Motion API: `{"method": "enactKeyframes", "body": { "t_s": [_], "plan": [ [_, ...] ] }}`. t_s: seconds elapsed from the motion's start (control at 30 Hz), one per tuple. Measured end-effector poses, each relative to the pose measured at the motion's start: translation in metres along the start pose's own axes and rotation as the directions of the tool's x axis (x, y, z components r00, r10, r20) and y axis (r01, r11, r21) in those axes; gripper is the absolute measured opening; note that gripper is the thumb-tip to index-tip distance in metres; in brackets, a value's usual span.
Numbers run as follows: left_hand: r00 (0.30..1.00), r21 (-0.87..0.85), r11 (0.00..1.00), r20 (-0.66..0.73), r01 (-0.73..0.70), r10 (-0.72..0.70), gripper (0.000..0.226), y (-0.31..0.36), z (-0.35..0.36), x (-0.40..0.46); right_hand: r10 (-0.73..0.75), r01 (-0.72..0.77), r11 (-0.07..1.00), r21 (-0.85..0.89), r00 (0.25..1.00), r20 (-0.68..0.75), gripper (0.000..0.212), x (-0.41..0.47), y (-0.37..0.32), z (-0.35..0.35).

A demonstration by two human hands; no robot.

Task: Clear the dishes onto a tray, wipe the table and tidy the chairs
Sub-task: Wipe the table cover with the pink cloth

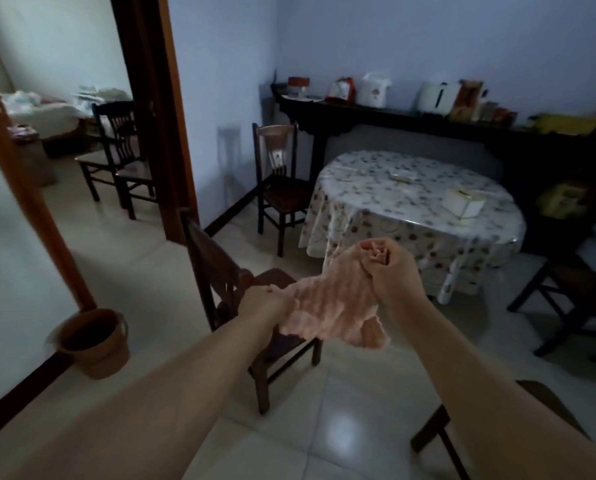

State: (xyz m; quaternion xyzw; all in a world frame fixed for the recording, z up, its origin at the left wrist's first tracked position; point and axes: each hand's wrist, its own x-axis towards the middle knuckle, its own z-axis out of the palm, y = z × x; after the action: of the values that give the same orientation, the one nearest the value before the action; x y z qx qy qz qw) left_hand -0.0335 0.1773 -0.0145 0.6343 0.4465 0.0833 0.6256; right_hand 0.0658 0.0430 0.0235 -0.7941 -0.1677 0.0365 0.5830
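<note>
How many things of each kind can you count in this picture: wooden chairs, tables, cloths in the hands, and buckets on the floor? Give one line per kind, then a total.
Wooden chairs: 6
Tables: 1
Cloths: 1
Buckets: 1
Total: 9

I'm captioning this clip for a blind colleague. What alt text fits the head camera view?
Both hands hold a pink cloth in mid-air, the left hand gripping one end and the right hand bunching the other. Beyond them stands a round table under a patterned cover with a white box on it, dark wooden chairs around it and a brown bucket on the tiled floor.
</note>
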Motion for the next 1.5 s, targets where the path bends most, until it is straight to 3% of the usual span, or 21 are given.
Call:
{"method": "enactKeyframes", "body": {
  "t_s": [0.1,0.2,0.27,0.33,0.4,0.47,0.5,0.57,0.6,0.7,0.77,0.83,0.9,0.97,1.03,1.1,1.17,1.27,1.37,1.43,1.5],
  "plan": [
    [0.988,0.107,0.991,0.122,0.084,-0.096,0.044,0.027,0.039,0.031,-0.036,0.036,0.999,0.003,0.999,0.031,0.027,0.038,0.001,-0.008],
    [0.948,0.043,0.990,0.284,0.138,-0.144,0.014,0.060,0.073,0.060,-0.028,0.030,0.999,-0.042,0.998,0.055,0.033,0.078,0.001,-0.014],
    [0.895,-0.034,0.999,0.445,0.033,-0.015,0.015,0.082,0.092,0.074,0.021,-0.019,0.999,-0.046,0.999,0.024,0.033,0.103,0.001,-0.022],
    [0.795,-0.091,0.981,0.576,-0.170,0.191,0.038,0.100,0.116,0.090,0.097,-0.099,0.993,0.058,0.995,0.035,0.030,0.125,0.003,-0.030],
    [0.648,-0.132,0.946,0.700,-0.296,0.300,0.060,0.114,0.142,0.101,0.142,-0.167,0.961,0.222,0.982,0.124,0.027,0.144,0.004,-0.038],
    [0.592,-0.152,0.924,0.728,-0.351,0.345,0.054,0.126,0.166,0.114,0.083,-0.186,0.897,0.402,0.962,0.261,0.018,0.163,0.003,-0.050],
    [0.608,-0.151,0.917,0.707,-0.369,0.361,0.042,0.130,0.178,0.124,0.024,-0.178,0.858,0.482,0.950,0.310,0.015,0.174,0.005,-0.057],
    [0.649,-0.188,0.922,0.663,-0.339,0.374,0.027,0.142,0.204,0.144,0.011,-0.150,0.833,0.532,0.967,0.255,0.018,0.206,0.018,-0.075],
    [0.678,-0.215,0.935,0.646,-0.281,0.352,0.028,0.149,0.215,0.152,0.065,-0.134,0.869,0.476,0.985,0.159,0.024,0.224,0.026,-0.086],
    [0.729,-0.334,0.942,0.646,0.006,0.224,0.020,0.181,0.253,0.175,0.198,-0.194,0.979,0.062,0.978,-0.065,0.025,0.277,0.056,-0.122],
    [0.717,-0.382,0.909,0.680,0.169,0.152,0.035,0.204,0.282,0.188,0.244,-0.239,0.965,-0.108,0.969,0.038,0.019,0.308,0.078,-0.143],
    [0.749,-0.419,0.879,0.652,0.229,0.116,0.034,0.226,0.313,0.205,0.277,-0.258,0.959,-0.115,0.940,0.199,0.021,0.340,0.099,-0.155],
    [0.789,-0.413,0.884,0.608,0.218,0.089,0.029,0.244,0.338,0.221,0.264,-0.244,0.964,-0.109,0.937,0.229,0.015,0.369,0.111,-0.160],
    [0.856,-0.312,0.945,0.511,0.097,0.081,0.019,0.258,0.359,0.244,0.266,-0.253,0.961,-0.106,0.956,0.123,0.009,0.404,0.119,-0.166],
    [0.924,-0.144,0.989,0.372,-0.033,0.085,0.020,0.271,0.378,0.275,0.310,-0.310,0.949,-0.062,0.951,-0.005,0.017,0.445,0.131,-0.175],
    [0.951,-0.037,0.998,0.305,-0.052,0.061,0.028,0.280,0.392,0.310,0.380,-0.377,0.924,0.061,0.924,-0.046,0.021,0.481,0.142,-0.184],
    [0.962,0.047,0.997,0.270,-0.054,0.039,0.034,0.287,0.410,0.352,0.448,-0.438,0.876,0.202,0.894,-0.001,0.026,0.522,0.155,-0.189],
    [0.957,0.138,0.978,0.269,-0.154,0.112,0.022,0.307,0.441,0.395,0.472,-0.467,0.840,0.275,0.880,0.051,0.027,0.577,0.164,-0.185],
    [0.903,0.127,0.960,0.389,-0.251,0.185,0.033,0.337,0.477,0.428,0.484,-0.490,0.798,0.350,0.868,0.111,0.029,0.636,0.174,-0.174],
    [0.825,0.000,0.988,0.551,-0.154,0.129,0.035,0.362,0.501,0.453,0.468,-0.483,0.797,0.362,0.873,0.136,0.030,0.680,0.181,-0.167],
    [0.787,-0.004,0.995,0.612,-0.102,0.083,0.029,0.380,0.521,0.482,0.454,-0.459,0.836,0.300,0.886,0.090,0.025,0.721,0.191,-0.163]
  ]
}}
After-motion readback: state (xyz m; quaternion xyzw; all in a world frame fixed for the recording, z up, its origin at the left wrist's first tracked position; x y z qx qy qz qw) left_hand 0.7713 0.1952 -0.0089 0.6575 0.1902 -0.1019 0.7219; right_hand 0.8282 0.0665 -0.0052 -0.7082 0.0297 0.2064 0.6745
